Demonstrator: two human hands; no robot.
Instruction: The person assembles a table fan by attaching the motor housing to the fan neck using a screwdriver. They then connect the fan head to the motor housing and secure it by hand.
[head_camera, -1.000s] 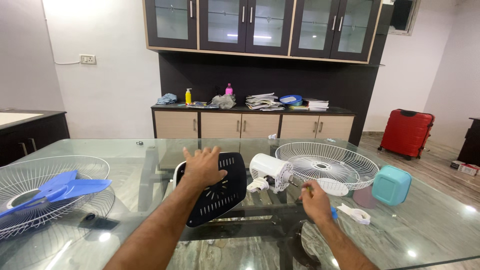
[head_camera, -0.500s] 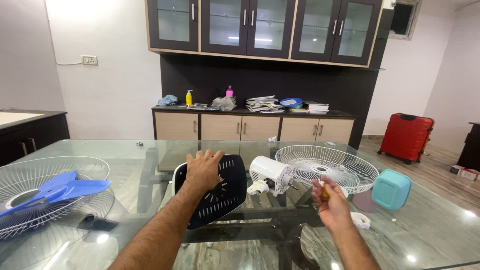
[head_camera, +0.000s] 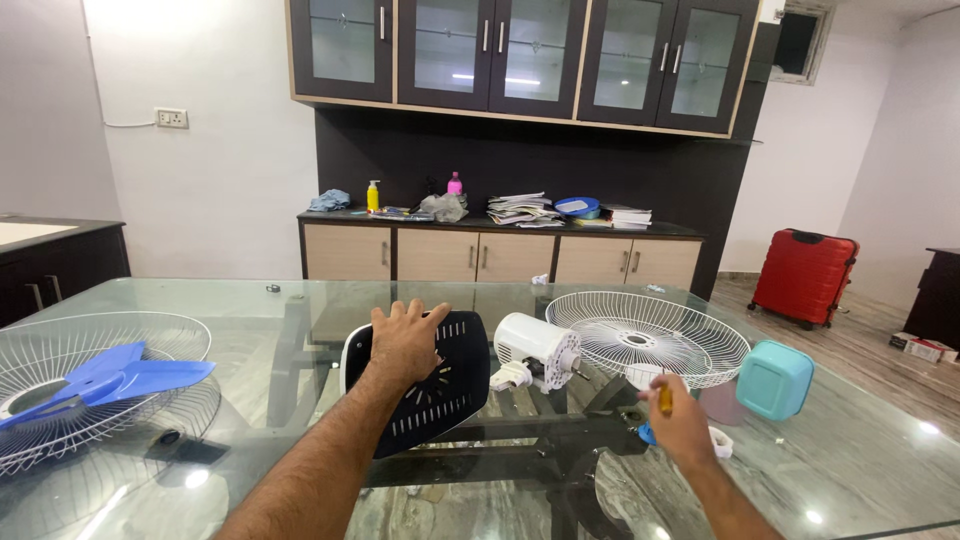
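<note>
My left hand lies flat on a black vented fan base cover on the glass table. To its right lies the white fan motor on its side. My right hand is closed around a small yellow-handled tool, held upright near the table, in front of a white wire fan guard. A small blue piece shows just under that hand.
A second wire guard with blue fan blades sits at the left. A teal box and a white plastic part lie at the right. Behind stand a cluttered cabinet and a red suitcase.
My right hand rose from the table with the yellow tool, then came back down toward the glass, turning palm-down. My left hand stayed on the black cover.
</note>
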